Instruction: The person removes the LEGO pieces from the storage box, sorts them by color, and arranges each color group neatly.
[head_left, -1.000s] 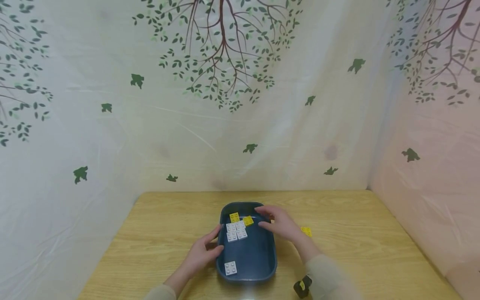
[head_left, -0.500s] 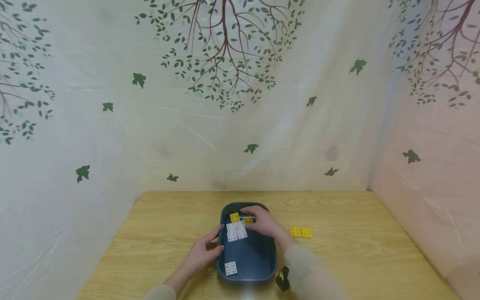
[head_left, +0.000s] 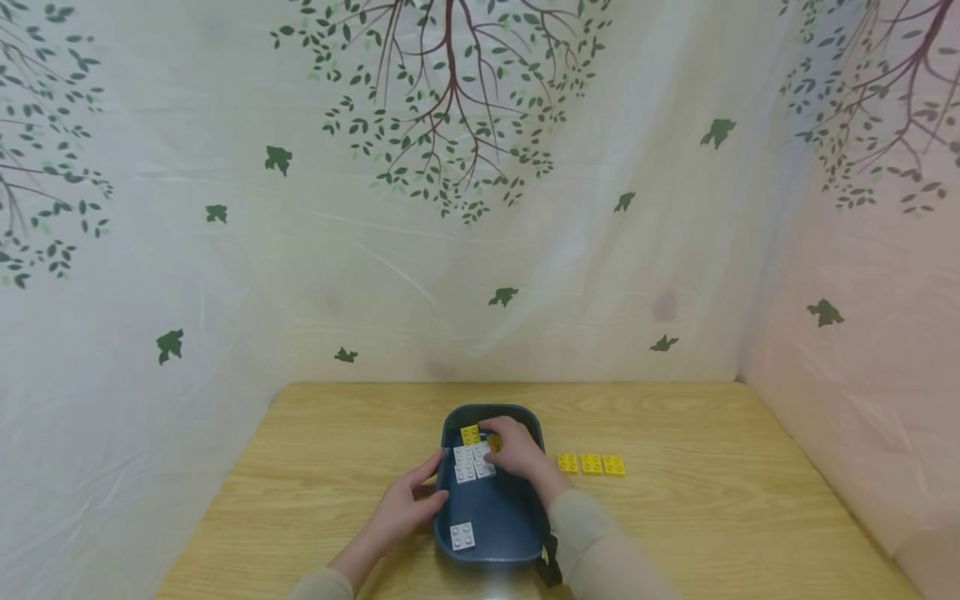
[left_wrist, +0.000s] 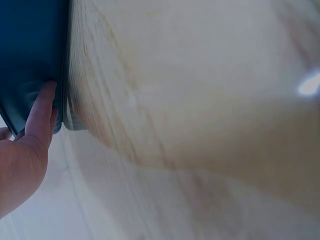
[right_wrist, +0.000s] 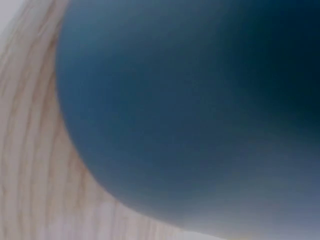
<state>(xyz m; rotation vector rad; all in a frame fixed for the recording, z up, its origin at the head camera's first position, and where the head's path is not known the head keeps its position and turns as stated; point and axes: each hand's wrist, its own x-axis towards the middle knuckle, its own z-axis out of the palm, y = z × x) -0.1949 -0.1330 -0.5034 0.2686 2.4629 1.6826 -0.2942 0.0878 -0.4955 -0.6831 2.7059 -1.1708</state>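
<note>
A dark blue tray (head_left: 495, 521) stands on the table in the head view. My left hand (head_left: 402, 510) holds its left side, with the thumb and index finger at the rim. My right hand (head_left: 517, 450) reaches into the far part of the tray. Its thumb and fingers lie around a yellow toy brick (head_left: 494, 442), mostly covered; whether they pinch it cannot be seen. Left of it lies another yellow brick (head_left: 469, 434). White bricks (head_left: 464, 471) sit close together just nearer, and a single white brick (head_left: 462, 536) lies in the near left corner.
Three yellow bricks (head_left: 591, 464) form a row on the wooden table (head_left: 697, 500), right of the tray. A curtain (head_left: 420, 325) with leaf prints hangs behind the table. The right wrist view is filled by the blurred blue tray (right_wrist: 150, 115).
My right hand has moved left into the tray, from its right rim to around the yellow brick. The row of yellow bricks has come into sight from behind the arm. My left hand stays put.
</note>
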